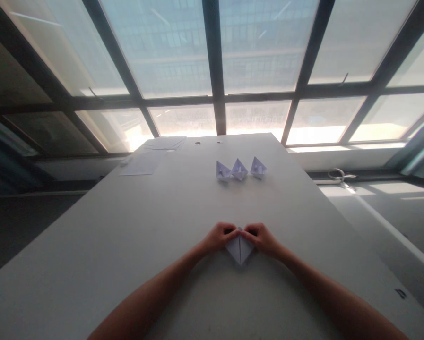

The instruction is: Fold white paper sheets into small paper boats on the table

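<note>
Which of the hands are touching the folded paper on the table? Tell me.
Touching, both. The head view shows the left hand and right hand pinching the top corners of the folded paper.

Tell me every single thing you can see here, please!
folded paper: one, white, on the table near the front, pinched at its top by both hands
paper boats: three, white, in a row farther back on the table
loose sheets: a few, white, at the far left of the table
table: one, pale grey, filling the middle of the view
holes: two, dark, small, near the far edge of the table
windows: several large panes with dark frames, behind the table
left hand: one, fingers closed on the folded paper
right hand: one, fingers closed on the folded paper
</note>
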The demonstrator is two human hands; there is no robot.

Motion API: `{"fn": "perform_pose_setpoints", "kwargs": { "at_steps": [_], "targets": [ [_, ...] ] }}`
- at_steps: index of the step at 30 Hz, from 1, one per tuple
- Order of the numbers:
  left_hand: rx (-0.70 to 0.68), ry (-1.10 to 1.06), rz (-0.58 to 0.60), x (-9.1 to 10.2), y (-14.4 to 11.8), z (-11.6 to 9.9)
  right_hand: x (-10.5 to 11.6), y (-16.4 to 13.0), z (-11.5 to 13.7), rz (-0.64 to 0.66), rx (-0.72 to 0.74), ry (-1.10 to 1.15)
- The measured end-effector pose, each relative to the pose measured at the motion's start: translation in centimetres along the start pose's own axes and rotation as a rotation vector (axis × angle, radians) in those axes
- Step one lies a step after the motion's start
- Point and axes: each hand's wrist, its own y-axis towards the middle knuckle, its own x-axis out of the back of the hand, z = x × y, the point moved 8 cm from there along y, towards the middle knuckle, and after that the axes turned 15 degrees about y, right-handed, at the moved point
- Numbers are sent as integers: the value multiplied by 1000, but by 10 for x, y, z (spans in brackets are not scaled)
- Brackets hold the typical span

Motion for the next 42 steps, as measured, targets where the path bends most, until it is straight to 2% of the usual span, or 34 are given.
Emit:
{"fn": "perform_pose_setpoints", "kwargs": {
  "at_steps": [10, 19, 23, 27, 31, 33, 37, 42],
  "targets": [
    [-3, -19, 32, -2, 0, 0, 0, 0, -3, 32, 6, 21],
    [29, -44, -4, 1, -1, -2, 2, -1, 4, -31, -16, 49],
    [51, -78, -55, 4, -2, -2, 6, -3, 6, -92, -11, 59],
    [154, -138, -205, 15, -4, 6, 16, -4, 8, -226, 26, 73],
    [281, -220, -478, 35, -11, 20, 33, -7, 6, -423, 42, 174],
    [317, -274, -576, 42, -14, 26, 40, -9, 6, -493, 59, 222],
    [325, -457, -668, 46, -16, 38, 52, -10, 4, -585, 98, 260],
    [310, -648, -777, 45, -17, 56, 56, -9, -8, -624, 82, 330]
  ]
}}
